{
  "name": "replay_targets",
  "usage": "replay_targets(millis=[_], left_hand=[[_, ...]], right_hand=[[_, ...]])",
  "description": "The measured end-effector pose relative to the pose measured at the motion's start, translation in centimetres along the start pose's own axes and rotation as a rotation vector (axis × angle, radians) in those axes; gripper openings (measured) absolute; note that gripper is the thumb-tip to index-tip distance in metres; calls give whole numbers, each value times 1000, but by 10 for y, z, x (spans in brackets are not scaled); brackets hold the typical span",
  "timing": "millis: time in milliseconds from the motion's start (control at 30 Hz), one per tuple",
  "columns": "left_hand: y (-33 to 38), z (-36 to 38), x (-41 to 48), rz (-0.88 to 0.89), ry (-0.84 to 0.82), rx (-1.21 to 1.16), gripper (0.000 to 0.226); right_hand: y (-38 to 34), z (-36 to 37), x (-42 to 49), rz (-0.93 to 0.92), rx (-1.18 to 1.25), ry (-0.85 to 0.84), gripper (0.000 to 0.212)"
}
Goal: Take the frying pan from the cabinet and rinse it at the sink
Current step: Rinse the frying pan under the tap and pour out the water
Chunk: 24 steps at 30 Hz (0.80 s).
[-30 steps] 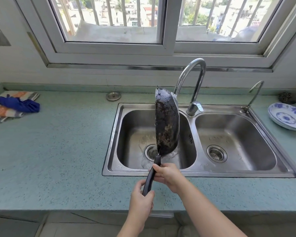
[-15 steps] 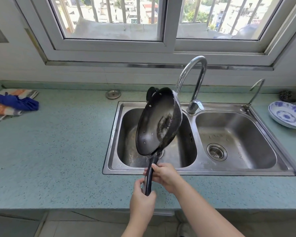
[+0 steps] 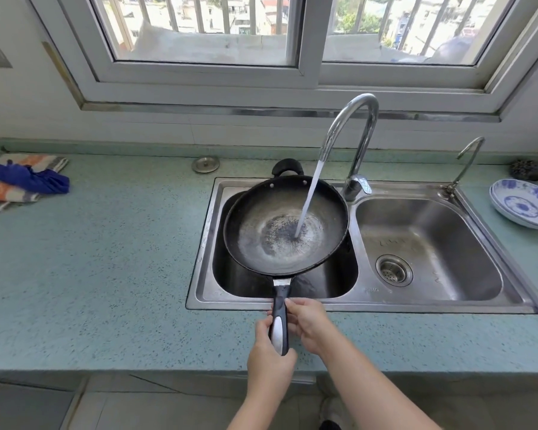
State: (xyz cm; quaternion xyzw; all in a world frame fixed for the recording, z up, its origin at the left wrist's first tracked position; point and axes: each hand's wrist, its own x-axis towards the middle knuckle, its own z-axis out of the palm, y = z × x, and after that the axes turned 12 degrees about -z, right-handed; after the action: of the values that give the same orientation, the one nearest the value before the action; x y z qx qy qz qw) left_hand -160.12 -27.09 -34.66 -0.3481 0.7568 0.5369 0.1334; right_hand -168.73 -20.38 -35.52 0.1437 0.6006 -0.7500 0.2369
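Bright daylight enters through the window [image 3: 298, 35] ahead of me; the view outside is blown out. Glare on the faucet [image 3: 359, 125] and sink [image 3: 432, 243] steel. Soft shadows only. Focus sharp; wide-angle bending of the countertop [image 3: 90, 259] edges.

Frying pan [image 3: 284, 225]: I see it over the left basin of the sink [image 3: 510, 297], under the tap [image 3: 351, 125].
Hands: my left hand [image 3: 269, 361] is nearer me on the handle, my right hand [image 3: 308, 324] just ahead.
Plates [image 3: 524, 207]: on the counter [image 3: 106, 259], right of the sink.
Cloths [image 3: 22, 181]: far left.
Sink plug [image 3: 205, 164]: behind the sink's left corner.
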Motion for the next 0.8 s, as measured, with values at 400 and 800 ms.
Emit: replay_targets(millis=[400, 800], left_hand=[[-14, 3, 3, 25, -21, -21, 47], [7, 9, 24, 111, 181, 320, 45]], right_hand=[[1, -14, -9, -45, -199, -63, 19], [-24, -50, -2, -82, -370, -96, 19]])
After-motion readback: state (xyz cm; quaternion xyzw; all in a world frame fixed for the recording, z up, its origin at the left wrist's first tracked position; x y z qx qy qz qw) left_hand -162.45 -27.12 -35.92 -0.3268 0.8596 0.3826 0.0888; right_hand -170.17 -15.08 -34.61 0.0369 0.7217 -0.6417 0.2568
